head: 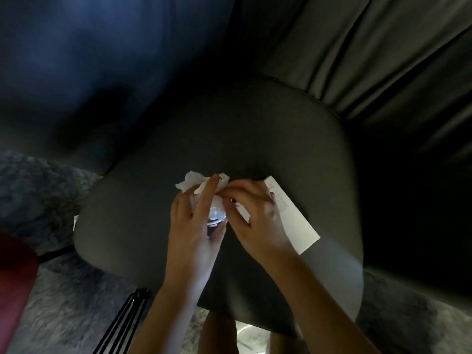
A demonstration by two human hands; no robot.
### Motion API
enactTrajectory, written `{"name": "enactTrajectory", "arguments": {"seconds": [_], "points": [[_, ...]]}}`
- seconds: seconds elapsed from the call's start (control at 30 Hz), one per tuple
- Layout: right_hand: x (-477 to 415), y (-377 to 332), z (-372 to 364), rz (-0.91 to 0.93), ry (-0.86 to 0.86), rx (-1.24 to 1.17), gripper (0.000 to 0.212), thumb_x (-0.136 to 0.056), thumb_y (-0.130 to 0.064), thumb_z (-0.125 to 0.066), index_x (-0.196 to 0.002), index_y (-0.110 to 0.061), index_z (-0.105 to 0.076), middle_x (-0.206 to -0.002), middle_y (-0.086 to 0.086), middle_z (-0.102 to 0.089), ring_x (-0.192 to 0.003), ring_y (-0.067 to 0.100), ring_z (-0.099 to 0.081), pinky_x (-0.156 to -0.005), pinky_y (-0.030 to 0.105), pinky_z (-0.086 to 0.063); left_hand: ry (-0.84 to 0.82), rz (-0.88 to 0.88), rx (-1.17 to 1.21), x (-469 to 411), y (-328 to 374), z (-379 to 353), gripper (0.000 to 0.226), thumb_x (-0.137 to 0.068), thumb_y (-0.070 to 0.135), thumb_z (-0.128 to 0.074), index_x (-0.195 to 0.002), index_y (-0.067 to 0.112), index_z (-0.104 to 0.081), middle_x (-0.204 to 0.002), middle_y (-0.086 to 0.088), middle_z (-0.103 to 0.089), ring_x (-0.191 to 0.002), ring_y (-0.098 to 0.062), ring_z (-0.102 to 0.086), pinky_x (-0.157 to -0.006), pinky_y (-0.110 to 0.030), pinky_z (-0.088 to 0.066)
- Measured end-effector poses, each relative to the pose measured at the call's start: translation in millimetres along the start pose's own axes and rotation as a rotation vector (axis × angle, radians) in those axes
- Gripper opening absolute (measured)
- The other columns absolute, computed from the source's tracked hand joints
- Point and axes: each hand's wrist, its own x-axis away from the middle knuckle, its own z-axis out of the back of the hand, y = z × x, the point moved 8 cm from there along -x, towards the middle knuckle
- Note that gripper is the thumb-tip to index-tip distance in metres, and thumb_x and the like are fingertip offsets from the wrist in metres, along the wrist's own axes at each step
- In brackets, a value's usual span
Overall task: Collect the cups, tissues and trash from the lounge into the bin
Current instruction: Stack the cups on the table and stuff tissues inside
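Head view, everything placed relative to the grey seat cushion.

- Both hands are over the cushion's near-centre. The left hand is wrapped round a crumpled white tissue, with the index finger lying along it. The right hand has its fingertips closed together, pinching the same tissue from the right, so both hands are clamped on it.
- The tissue is lifted slightly above the cushion top and its loose end sticks out toward the far-left.
- There's something pale and shiny between the palms. It's too blurred to tell what it is.
- A white paper card lies flat on the cushion, right of centre. It's partly under the right hand and its near corner is close to the cushion's right edge.
- A small white scrap sits at the cushion's left edge.
- The cushion's rounded rim is visible far, left and right. The far half of its top is bare fabric.
- Off the left edge are a shaggy grey rug, black metal legs near-left, and a red object further left.
- A curtain hangs close behind the far-right rim, and the right side is in deep shadow.
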Motion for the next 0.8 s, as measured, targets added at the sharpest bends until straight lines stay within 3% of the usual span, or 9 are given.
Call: {"name": "enactTrajectory", "arguments": {"seconds": [0.07, 0.17, 0.23, 0.3, 0.37, 0.5, 0.67, 0.8], "points": [[6, 2, 5, -0.005, 0.004, -0.049, 0.020, -0.086, -0.014, -0.058, -0.103, -0.011, -0.068, -0.107, 0.000, -0.064, -0.102, 0.016, -0.055, -0.088, 0.040, -0.046, 0.003, 0.007, -0.011, -2, 3, 1, 0.070, -0.071, 0.021, -0.076, -0.130, 0.024, -0.039, -0.128, -0.016, -0.048, -0.115, -0.029, -0.049, -0.085, -0.034, -0.048], [17, 31, 25, -0.108, 0.166, -0.090, 0.021, -0.084, -0.023, -0.059, -0.102, -0.016, -0.066, -0.106, -0.007, -0.061, -0.103, 0.008, -0.053, -0.093, 0.039, -0.046, 0.006, 0.062, 0.010, -6, 1, -1, 0.064, -0.070, 0.017, -0.079, -0.124, 0.019, -0.045, -0.126, -0.016, -0.050, -0.114, -0.031, -0.049, -0.082, -0.032, -0.048], [29, 70, 30, -0.317, 0.200, 0.044, 0.046, -0.075, -0.026, -0.072, -0.118, -0.022, -0.056, -0.120, -0.009, -0.051, -0.114, 0.008, -0.041, -0.106, 0.039, -0.030, 0.009, 0.091, 0.032, -8, 0, -5, 0.060, -0.069, 0.015, -0.079, -0.122, 0.015, -0.050, -0.126, -0.014, -0.049, -0.115, -0.030, -0.049, -0.083, -0.025, -0.044], [41, 111, 20, -0.489, 0.054, 0.256, 0.089, -0.065, -0.037, -0.080, -0.138, -0.026, -0.030, -0.143, -0.001, -0.031, -0.132, 0.017, -0.022, -0.110, 0.039, -0.011, 0.016, 0.117, 0.047, -10, -1, -10, 0.060, -0.068, 0.014, -0.079, -0.121, 0.016, -0.050, -0.126, -0.010, -0.048, -0.112, -0.028, -0.051, -0.081, -0.015, -0.038], [56, 142, 7, -0.580, -0.112, 0.394, 0.119, -0.058, -0.047, -0.081, -0.145, -0.033, 0.000, -0.152, 0.004, -0.007, -0.140, 0.026, 0.000, -0.111, 0.046, 0.000, 0.018, 0.126, 0.065, -12, -1, -14, 0.061, -0.068, 0.013, -0.079, -0.121, 0.019, -0.049, -0.125, -0.007, -0.046, -0.110, -0.026, -0.052, -0.081, -0.014, -0.038], [73, 168, -13, -0.617, -0.190, 0.498, 0.137, -0.055, -0.052, -0.080, -0.127, -0.045, 0.036, -0.150, 0.003, 0.010, -0.137, 0.030, 0.010, -0.109, 0.052, 0.006, 0.020, 0.111, 0.090, -14, -1, -21, 0.059, -0.070, 0.011, -0.078, -0.121, 0.018, -0.049, -0.123, 0.004, -0.041, -0.111, -0.026, -0.051, -0.082, -0.022, -0.042], [69, 163, -7, -0.612, -0.057, 0.435, 0.121, -0.056, -0.048, -0.078, -0.135, -0.041, 0.014, -0.138, 0.003, -0.010, -0.123, 0.025, -0.008, -0.107, 0.050, -0.018, 0.028, 0.061, 0.082, -22, 5, -23, 0.058, -0.069, 0.011, -0.079, -0.119, 0.015, -0.051, -0.121, 0.008, -0.037, -0.109, -0.024, -0.051, -0.080, -0.015, -0.038], [55, 142, 35, -0.610, 0.153, 0.327, 0.118, -0.050, -0.046, -0.079, -0.137, -0.042, 0.001, -0.132, 0.000, -0.021, -0.119, 0.023, -0.017, -0.101, 0.045, -0.023, 0.020, 0.027, 0.121, -35, 21, -15, 0.056, -0.071, 0.016, -0.077, -0.119, 0.022, -0.048, -0.121, 0.016, -0.035, -0.110, -0.020, -0.050, -0.083, -0.021, -0.045]]}}
